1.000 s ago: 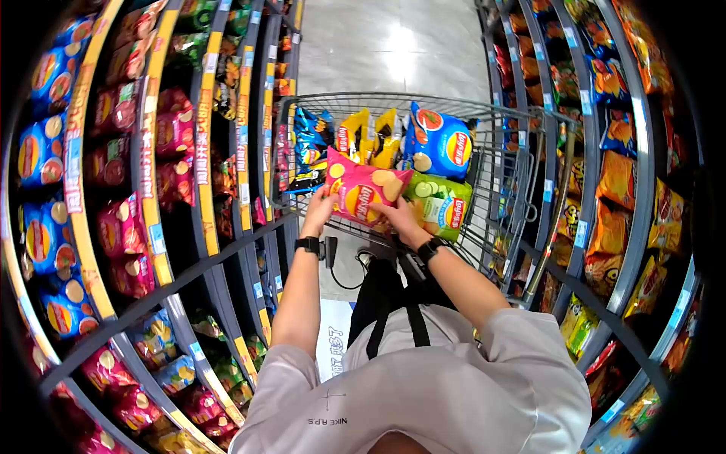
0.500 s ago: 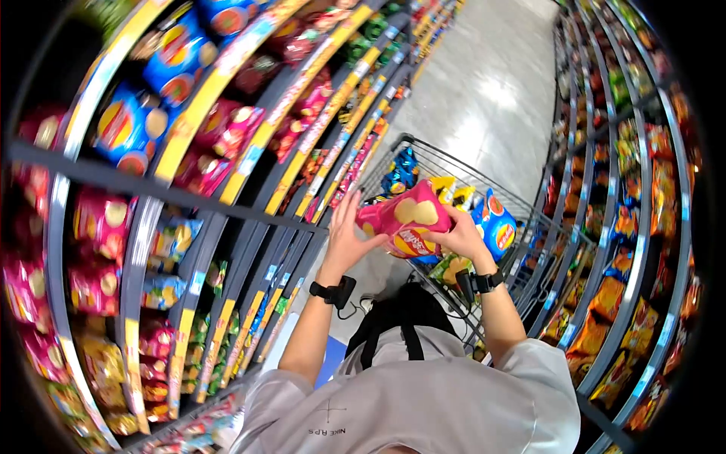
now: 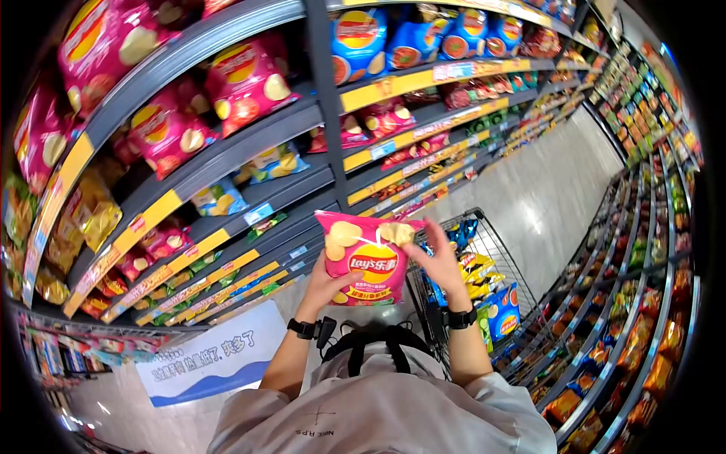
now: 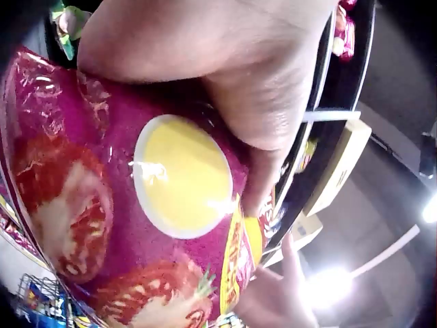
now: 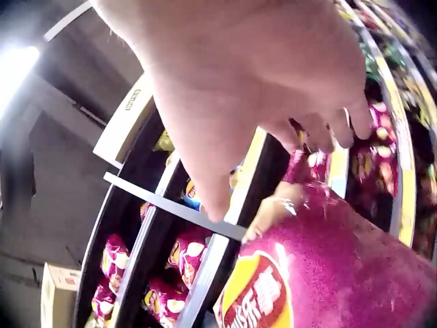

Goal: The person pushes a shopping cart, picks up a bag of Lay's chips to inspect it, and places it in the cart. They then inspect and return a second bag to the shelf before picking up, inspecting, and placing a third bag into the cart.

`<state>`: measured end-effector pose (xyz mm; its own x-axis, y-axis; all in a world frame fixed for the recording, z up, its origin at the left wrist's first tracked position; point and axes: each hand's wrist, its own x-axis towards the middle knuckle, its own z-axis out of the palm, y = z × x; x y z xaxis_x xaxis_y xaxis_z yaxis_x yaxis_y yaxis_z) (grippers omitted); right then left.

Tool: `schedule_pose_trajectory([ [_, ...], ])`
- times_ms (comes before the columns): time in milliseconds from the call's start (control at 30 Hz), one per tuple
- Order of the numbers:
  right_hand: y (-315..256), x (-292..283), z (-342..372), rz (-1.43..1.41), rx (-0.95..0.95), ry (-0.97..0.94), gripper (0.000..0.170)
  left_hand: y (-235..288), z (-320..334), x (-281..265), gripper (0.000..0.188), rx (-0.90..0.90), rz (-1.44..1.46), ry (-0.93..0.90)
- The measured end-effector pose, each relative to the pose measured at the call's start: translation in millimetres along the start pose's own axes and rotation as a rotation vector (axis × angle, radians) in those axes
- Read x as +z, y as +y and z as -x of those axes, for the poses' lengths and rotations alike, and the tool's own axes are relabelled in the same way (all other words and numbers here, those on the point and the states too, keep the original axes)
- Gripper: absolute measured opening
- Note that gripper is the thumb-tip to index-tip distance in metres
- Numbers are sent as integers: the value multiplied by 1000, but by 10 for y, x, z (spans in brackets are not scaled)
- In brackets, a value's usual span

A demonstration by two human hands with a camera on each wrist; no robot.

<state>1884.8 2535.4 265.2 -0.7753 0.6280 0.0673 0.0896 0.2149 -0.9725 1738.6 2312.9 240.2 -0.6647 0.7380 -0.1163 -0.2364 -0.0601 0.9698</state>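
Observation:
A pink chip bag (image 3: pixel 367 261) is held upright in front of the body, its printed face toward the head camera. The left hand (image 3: pixel 327 286) grips its lower left side, thumb across the front. At the bag's upper right edge is the right hand (image 3: pixel 445 266), thumb and fingers spread apart; contact with the bag is unclear. In the left wrist view the left hand (image 4: pixel 225 61) presses along the bag (image 4: pixel 123 178), whose side shows tomato pictures. The right wrist view has the right hand (image 5: pixel 252 89) above the bag (image 5: pixel 348 260), its fingers apart from the thumb.
Shelves (image 3: pixel 265 129) of pink and blue chip bags stand close at the front and left. A wire cart (image 3: pixel 503 253) with yellow, blue and green bags is at the right, beside more shelves (image 3: pixel 605 303). A printed floor mat (image 3: pixel 208 359) lies at the lower left.
The view has turned left toward the shelves, and the cart now appears farther right. The pink bag has moved away from above the cart and stands more upright. The right hand's fingers have spread.

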Motion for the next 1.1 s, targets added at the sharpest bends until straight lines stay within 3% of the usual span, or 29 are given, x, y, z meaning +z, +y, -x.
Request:
schedule_pose_trajectory([
  [100,-77,439,150,-451,185,-373,85,96,153,-127,67,-31,280,100],
  [167,-32,614,162,-500,224,-528,76,187,236,-162,65,-61,373,146],
  [333,-204,652,-31,-499,292,-498,58,354,409,-176,73,12,282,189],
  [400,-233,590,-140,-485,278,-551,59,449,452,-63,82,97,115,126],
  [633,-459,181,-437,-449,173,-817,74,601,411,447,71,167,253,421],
  [1100,-375,430,-501,-686,315,-789,70,800,479,626,69,243,273,557],
])
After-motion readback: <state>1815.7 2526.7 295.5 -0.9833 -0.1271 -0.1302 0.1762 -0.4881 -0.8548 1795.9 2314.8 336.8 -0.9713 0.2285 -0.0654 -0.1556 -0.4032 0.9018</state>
